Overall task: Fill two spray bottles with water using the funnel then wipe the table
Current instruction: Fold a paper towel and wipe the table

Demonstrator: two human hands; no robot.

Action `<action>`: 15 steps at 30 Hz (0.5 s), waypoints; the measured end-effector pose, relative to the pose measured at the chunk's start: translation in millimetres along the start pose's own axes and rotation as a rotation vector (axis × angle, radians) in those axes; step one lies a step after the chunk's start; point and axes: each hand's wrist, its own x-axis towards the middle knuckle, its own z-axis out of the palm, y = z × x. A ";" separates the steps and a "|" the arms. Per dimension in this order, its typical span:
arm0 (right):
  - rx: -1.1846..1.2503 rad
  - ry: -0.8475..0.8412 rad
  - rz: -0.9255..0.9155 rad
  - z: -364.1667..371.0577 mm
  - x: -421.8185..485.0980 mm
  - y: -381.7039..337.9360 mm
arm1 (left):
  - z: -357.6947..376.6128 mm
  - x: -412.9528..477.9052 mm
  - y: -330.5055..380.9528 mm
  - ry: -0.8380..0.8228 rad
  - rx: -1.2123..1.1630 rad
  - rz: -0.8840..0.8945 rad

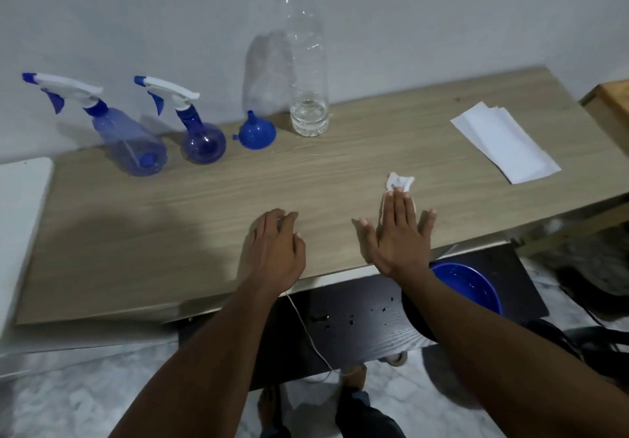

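Two blue spray bottles with white trigger heads stand at the table's back left: a cone-shaped one point(131, 139) and a round one point(203, 141). A blue funnel point(257, 132) lies mouth-down beside them. A tall clear water bottle point(308, 73) holds a little water at its bottom. My right hand point(396, 233) lies flat with fingers spread, its fingertips pressing a small crumpled white tissue point(400, 181) against the wooden table point(204, 219). My left hand point(275, 250) rests palm-down near the front edge, fingers loosely curled, holding nothing.
Folded white paper sheets point(503, 146) lie at the table's right. A blue bowl point(466, 287) sits on a dark lower shelf point(357, 328) with water drops. A white surface point(20, 216) adjoins the table's left. A wooden box corner point(609, 103) is at far right.
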 end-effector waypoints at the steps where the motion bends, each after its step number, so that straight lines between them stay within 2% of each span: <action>1: 0.029 0.016 0.074 3.4 -4.1 -6.4 | -1.1 -3.0 -3.5 -0.002 -0.001 -0.002; 4: 0.104 0.041 0.266 15.7 -15.7 -38.4 | -8.7 -14.7 -19.5 -0.011 -0.009 0.002; 6: 0.157 0.043 0.315 23.9 -24.7 -66.8 | -17.1 -23.5 -34.2 -0.012 -0.021 0.006; 12: 0.184 0.051 0.213 54.3 -58.7 -164.8 | -46.2 -59.2 -108.5 0.042 -0.029 -0.036; 15: 0.138 0.004 0.116 65.9 -71.9 -212.9 | -60.3 -81.0 -153.8 0.069 -0.016 -0.070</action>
